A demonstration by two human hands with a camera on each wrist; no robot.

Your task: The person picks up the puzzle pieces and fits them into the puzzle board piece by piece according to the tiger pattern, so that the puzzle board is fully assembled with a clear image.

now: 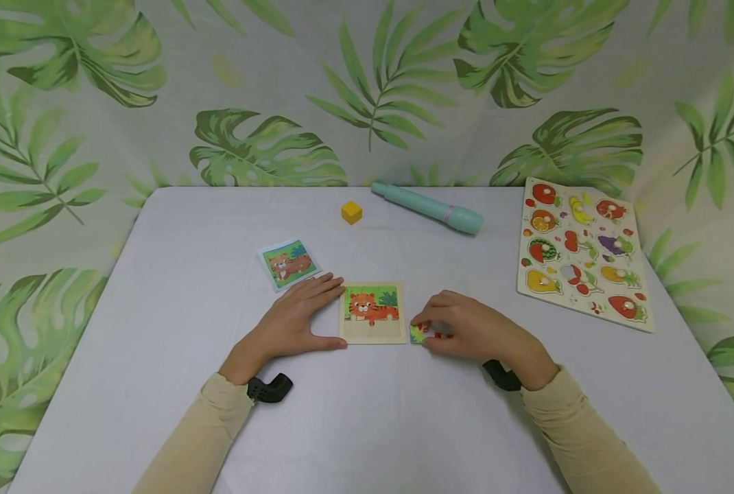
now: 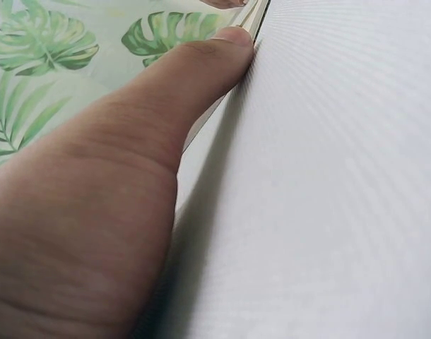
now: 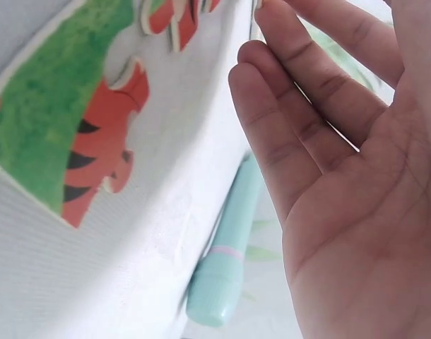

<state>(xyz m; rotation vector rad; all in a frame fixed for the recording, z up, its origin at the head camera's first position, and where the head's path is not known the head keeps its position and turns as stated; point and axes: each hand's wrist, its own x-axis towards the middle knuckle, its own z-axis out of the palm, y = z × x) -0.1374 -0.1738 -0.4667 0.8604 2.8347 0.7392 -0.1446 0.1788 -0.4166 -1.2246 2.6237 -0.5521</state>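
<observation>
A square wooden puzzle board (image 1: 373,335) lies flat, its upper part filled with an orange tiger on green. My left hand (image 1: 298,317) spans its left side, thumb at the lower corner and fingertips near the upper one. In the left wrist view, the thumb (image 2: 201,67) lies along the board's edge. My right hand (image 1: 466,326) is right of the board, index finger and thumb at a green puzzle piece (image 1: 416,335); I cannot tell whether they grip it. Under this hand, a green-and-red striped piece (image 3: 78,131) lies on the cloth, with more red pieces (image 3: 180,21) beyond.
A tiger picture card (image 1: 289,263) lies beyond my left hand. Farther back are a yellow cube (image 1: 351,213) and a mint-green tube with a thicker end (image 1: 429,206). A fruit peg board (image 1: 583,254) lies at the right. A leaf-patterned cloth (image 1: 268,147) hangs behind the table.
</observation>
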